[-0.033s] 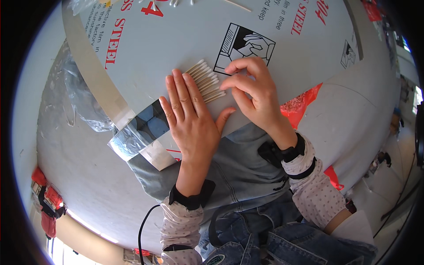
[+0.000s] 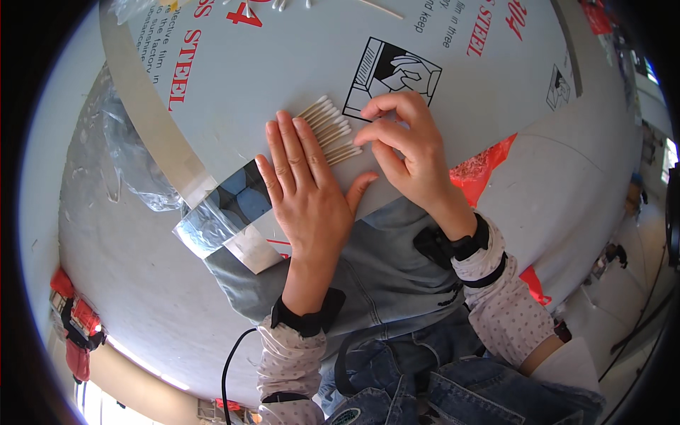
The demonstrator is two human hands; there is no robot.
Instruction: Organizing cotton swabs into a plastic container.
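A row of several cotton swabs [image 2: 327, 128] lies side by side on the grey sheet [image 2: 283, 71], white tips pointing up and to the right. My left hand [image 2: 310, 202] rests flat across their left part, fingers outstretched and thumb apart; the covered ends of the sticks are hidden. To the right, my right hand [image 2: 411, 145] has its fingers bent and spread, thumb held away. Its index fingertip is close beside the swab tips, and I cannot tell whether it touches them. No object shows in the right hand.
Loose cotton swabs [image 2: 382, 9] lie at the far edge. A clear plastic bag [image 2: 145, 170] lies left of the sheet. Beside my left hand, a clear-covered strip [image 2: 248, 202] shows dark blue patches. Red plastic [image 2: 485, 166] juts from the sheet's right edge.
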